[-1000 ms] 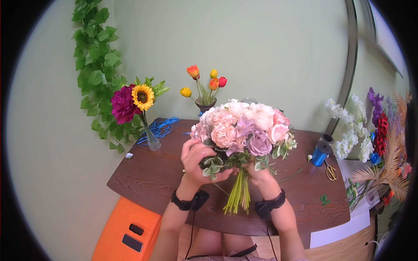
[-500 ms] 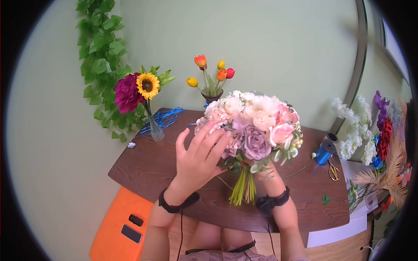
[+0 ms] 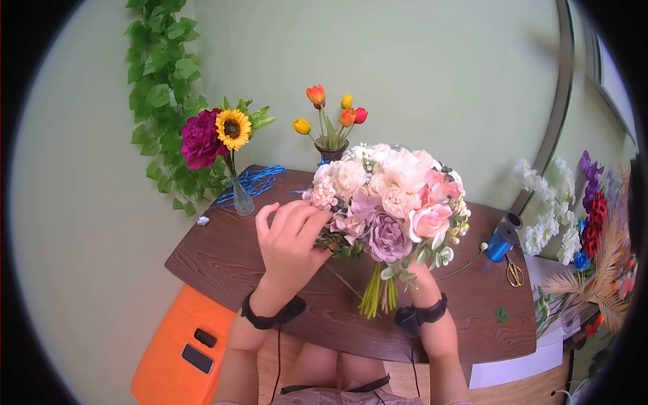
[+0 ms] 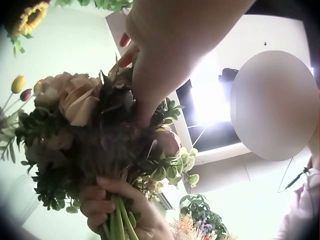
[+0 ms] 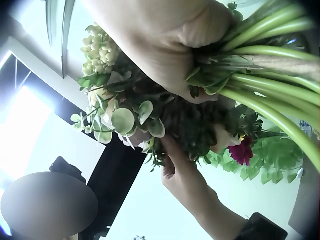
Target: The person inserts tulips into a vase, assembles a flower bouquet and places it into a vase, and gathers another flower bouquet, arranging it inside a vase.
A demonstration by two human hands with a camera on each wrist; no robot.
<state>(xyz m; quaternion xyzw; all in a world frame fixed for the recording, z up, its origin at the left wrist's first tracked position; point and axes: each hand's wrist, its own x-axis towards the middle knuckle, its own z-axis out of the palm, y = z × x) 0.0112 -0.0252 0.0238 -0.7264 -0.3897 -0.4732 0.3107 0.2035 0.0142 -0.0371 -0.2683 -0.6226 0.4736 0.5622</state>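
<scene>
A round bouquet (image 3: 395, 202) of pink, cream and mauve flowers with green leaves stands tilted over the table. My right hand (image 3: 422, 275) grips its stems just below the blooms, partly hidden by leaves; the right wrist view shows the green stems (image 5: 270, 92) jutting out past that hand. At the bouquet's left side is my left hand (image 3: 291, 239), its fingers loosely bent against the outer pink flowers. The left thumb (image 5: 172, 147) reaches under the leaves in the right wrist view. Both wrists wear black bands.
On the dark wooden table (image 3: 223, 256) stand a glass vase (image 3: 243, 197) with a sunflower and a tulip vase (image 3: 332, 150). Blue ribbon strands (image 3: 260, 179) lie at the back left. A blue spool (image 3: 501, 243) and gold scissors (image 3: 514, 273) lie right, near more flowers (image 3: 540, 236).
My left hand lifted off the lower leaves, spread its fingers over the front flowers, then drew left to the bouquet's edge. The blooms turned slightly while my right hand kept its grip.
</scene>
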